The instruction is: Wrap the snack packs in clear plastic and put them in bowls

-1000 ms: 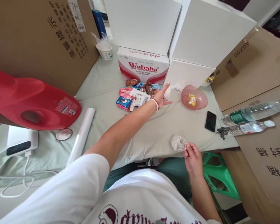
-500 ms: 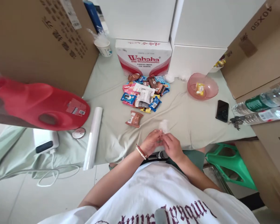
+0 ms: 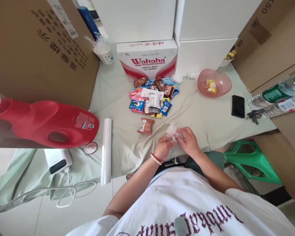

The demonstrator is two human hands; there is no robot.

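Hemming sheet (image 3: 201, 123), snacks (image 3: 152, 98), wrapper (image 3: 172, 129): cardboard boxes (image 3: 39, 52).

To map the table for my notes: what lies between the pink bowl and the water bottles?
In the head view, a black phone lies flat on the cloth between the pink bowl and the water bottles; keys lie by the bottles.

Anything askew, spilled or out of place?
The red jug lies on its side at left; one brown packet sits apart from the snack heap. Nothing spilled; crumpled plastic between left hand and right hand.
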